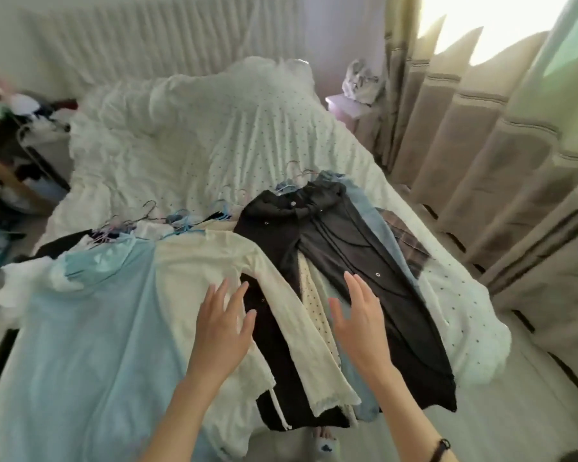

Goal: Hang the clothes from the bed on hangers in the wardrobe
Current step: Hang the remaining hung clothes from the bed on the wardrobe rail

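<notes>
A: What do we have in front of us?

B: We see the bed (234, 135) with its dotted white cover, and the clothes spread over its near end. On our left lies a light blue dress (90, 328), beside it a cream top (197, 261) whose long sleeve (297, 328) runs down across a black jacket (347, 255). Under the jacket's right edge we can make out a pale blue garment (386, 235) and a bit of plaid cloth (406, 241).

A: And the hangers?

B: We see hangers (181, 221) at the necks of the clothes, their hooks pointing toward the pillows. How many, we cannot tell.

A: What are our hands doing?

B: Both hover above the pile with fingers straight and spread, holding nothing. The left hand (221, 328) is over the cream top, the right hand (357, 321) over the black jacket's front, the two set apart. Whether they touch the cloth we cannot tell.

A: Anything else?

B: A dark band (442, 448) on the right wrist, beige curtains (481, 155) along the right, and a cluttered shelf (14, 145) at the left.
</notes>
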### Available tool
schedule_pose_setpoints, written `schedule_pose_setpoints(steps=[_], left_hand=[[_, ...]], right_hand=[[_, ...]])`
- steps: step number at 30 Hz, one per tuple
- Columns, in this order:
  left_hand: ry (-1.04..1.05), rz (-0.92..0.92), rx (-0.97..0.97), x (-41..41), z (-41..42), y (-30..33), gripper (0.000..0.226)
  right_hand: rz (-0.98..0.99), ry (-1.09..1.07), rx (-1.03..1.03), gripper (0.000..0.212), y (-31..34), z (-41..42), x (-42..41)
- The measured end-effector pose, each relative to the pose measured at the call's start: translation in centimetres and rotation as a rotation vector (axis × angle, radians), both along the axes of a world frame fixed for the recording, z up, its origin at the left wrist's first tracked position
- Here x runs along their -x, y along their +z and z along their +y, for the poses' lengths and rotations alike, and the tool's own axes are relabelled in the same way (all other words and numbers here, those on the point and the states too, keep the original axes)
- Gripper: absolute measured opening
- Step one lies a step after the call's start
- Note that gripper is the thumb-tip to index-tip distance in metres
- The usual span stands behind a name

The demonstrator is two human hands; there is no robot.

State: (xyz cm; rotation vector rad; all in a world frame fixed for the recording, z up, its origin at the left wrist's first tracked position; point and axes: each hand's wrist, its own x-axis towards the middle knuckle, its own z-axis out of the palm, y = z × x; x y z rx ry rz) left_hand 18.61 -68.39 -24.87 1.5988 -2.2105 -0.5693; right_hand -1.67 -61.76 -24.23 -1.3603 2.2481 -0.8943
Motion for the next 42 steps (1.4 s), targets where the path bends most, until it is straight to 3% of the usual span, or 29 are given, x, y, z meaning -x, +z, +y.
schedule_pose_setpoints(steps=[7, 13, 19, 27, 34, 38, 42], left_hand=[[0.231, -0.115, -0.093, -5.0, 2.7, -1.9, 0.08], [0.401, -0.143, -0.192, -10.1, 2.9, -3.4, 0.074], [0.452, -0.169, -0.265, -16.3, -1.8, -5.2, 0.07], [0.422, -0.19, -0.365, -28.7, -12.9, -10.9, 0.049], [0.426, -0.162, -0.273, -37.3, -23.3, -16.0, 0.051], [0.375, -0.193, -0.278, -39.0, -27.0, -20.2, 0.054], [0.295, -0.172, -0.385, -38.0, -26.2, -24.9, 0.058]], right_hand=[[-0.04, 0.267, -0.047, 0.051, -2.3, -4.0, -3.0], [0.011, 0.526, -0.097, 0.053, -3.3, -7.5, -7.9], [0.074, 0.72, -0.167, 0.053, -4.3, -13.4, -14.3], [-0.079, 0.584, -0.35, 0.044, -8.9, -25.3, -25.7], [-0.016, 0.633, -0.434, 0.037, -13.8, -37.1, -33.6], [0.065, 0.637, -0.393, 0.045, -15.9, -44.3, -37.0], [0.104, 0.564, -0.485, 0.058, -18.6, -49.5, -39.3]])
